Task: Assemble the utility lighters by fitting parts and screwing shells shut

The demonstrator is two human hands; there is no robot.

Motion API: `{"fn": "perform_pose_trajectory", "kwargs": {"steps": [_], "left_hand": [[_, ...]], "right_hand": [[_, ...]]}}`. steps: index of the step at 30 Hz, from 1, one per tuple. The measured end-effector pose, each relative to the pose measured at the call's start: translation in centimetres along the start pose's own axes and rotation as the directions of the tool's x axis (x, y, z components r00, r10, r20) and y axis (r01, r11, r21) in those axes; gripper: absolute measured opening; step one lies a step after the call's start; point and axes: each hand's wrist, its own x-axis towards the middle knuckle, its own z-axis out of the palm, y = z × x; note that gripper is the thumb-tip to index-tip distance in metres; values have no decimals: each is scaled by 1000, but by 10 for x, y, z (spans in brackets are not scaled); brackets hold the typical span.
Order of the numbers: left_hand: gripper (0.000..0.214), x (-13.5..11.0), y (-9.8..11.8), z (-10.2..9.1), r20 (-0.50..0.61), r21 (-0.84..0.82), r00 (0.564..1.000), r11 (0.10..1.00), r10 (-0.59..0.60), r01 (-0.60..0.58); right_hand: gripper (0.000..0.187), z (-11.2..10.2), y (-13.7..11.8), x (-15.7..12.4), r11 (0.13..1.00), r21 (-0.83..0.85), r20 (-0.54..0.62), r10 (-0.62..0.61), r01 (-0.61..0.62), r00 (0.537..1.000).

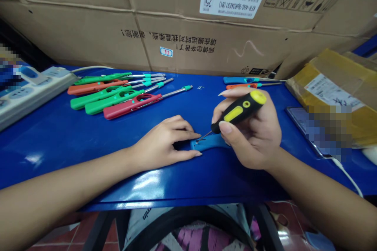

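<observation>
Right grip wraps the screwdriver, tip down on the blue casing, end pinched by the left grip just beside: hold firm, press along the shaft.

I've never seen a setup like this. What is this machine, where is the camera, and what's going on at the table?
There is no machine here: these are one person's bare hands. The single picture comes from a camera worn on that person's head, looking forward and down.

The right hand holds a black and yellow screwdriver, its tip at the left end of a blue plastic piece. The left hand grips that end between thumb and forefinger.

On the blue table, five long-nosed lighters lie to the left, near a power strip. To the right are a phone, partly blurred, and a yellow-taped package. A big cardboard box stands behind.
</observation>
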Motion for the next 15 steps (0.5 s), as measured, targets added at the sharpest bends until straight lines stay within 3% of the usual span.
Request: {"fn": "perform_pose_trajectory", "kwargs": {"steps": [5, 12, 15], "left_hand": [[41, 1, 5, -2, -43, -63, 999, 998, -17, 14], [9, 4, 6, -2, -123, -166, 992, 986, -25, 4], [6, 5, 6, -3, -146, -180, 989, 984, -32, 5]], "right_hand": [[29, 1, 0, 1, 999, 32, -67, 32, -30, 997], [29, 3, 2, 0, 997, 2, -79, 76, -76, 994], [28, 4, 1, 0, 997, -15, -110, 69, -71, 992]]}}
